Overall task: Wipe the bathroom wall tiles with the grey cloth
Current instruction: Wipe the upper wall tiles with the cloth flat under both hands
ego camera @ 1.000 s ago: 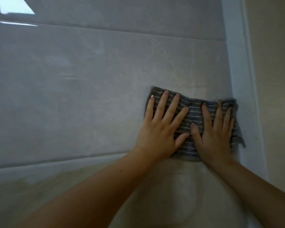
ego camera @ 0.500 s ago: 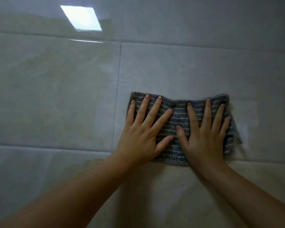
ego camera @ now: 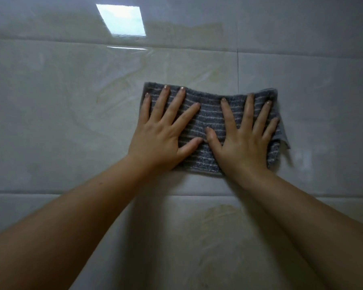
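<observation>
Both palms flat: left hand and right hand press the cloth onto the tile, fingers spread, nothing gripped. Keep even pressure; smooth the loose right corner.

glossy pale wall tiles, grey striped cloth spread flat against them

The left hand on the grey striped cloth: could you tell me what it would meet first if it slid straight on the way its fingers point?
The left hand points up the wall; past the grey striped cloth's top edge lies bare glossy tile, then probably the horizontal grout line.
</observation>
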Motion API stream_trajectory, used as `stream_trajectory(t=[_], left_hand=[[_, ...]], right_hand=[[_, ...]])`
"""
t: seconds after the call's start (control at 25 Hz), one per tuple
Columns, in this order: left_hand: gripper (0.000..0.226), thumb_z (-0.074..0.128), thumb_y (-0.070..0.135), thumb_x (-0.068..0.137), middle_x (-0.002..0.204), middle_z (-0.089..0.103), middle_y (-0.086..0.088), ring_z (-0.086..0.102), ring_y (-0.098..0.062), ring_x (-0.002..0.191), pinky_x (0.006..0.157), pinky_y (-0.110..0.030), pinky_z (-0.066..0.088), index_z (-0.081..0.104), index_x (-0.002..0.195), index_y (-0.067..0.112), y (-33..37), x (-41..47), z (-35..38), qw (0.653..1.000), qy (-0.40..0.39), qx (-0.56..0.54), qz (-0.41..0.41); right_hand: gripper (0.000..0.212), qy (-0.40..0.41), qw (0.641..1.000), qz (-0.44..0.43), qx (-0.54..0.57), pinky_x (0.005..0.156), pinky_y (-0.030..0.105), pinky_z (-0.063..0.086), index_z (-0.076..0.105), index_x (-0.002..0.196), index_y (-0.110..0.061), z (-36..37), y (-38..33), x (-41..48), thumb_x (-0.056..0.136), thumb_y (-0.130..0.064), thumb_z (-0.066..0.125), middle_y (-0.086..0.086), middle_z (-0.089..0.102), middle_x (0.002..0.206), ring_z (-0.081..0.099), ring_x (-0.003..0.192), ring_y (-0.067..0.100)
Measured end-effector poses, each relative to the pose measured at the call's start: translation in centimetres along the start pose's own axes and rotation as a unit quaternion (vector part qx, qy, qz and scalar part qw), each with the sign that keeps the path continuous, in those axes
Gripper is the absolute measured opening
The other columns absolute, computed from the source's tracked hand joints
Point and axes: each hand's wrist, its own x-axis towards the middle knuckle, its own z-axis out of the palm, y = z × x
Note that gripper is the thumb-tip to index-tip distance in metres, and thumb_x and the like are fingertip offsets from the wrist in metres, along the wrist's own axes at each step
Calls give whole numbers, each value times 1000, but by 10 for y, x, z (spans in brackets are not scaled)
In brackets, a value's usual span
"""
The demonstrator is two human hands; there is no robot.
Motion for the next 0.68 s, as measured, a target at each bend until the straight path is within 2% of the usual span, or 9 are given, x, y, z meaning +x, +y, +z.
stream_trajectory(t=[0.12,0.36,0.56,0.68], left_hand=[[72,22,69,93,164,15,-7,7,-32,152,120,-57,4,23,155,32,-30,14,-3,1000,7,-5,-10],[74,25,70,93,164,16,-9,7,-35,151,118,-62,11,27,154,30,-27,-46,-1,999,-8,-13,38],[77,18,73,89,165,11,-5,3,-31,152,120,-57,2,20,155,35,-64,38,-10,1000,-12,-6,-2],[76,14,74,89,166,6,-4,-1,-30,152,121,-56,0,14,156,37,-74,44,-9,1000,-9,1,-8]], right_hand=[[72,1,1000,24,8,115,63,-7,6,152,-40,-2,-27,23,88,-70,18,14,-8,162,-13,146,43],[72,-13,1000,-28,-1,114,64,-6,12,153,-40,7,-30,-40,88,-68,24,14,-5,163,-15,146,41],[71,2,998,50,39,111,67,-11,19,146,-43,-6,-54,51,82,-74,28,16,-6,161,-16,144,46],[71,7,999,35,23,110,68,-12,10,148,-44,-5,-58,57,86,-73,26,13,-10,162,-19,144,45]])
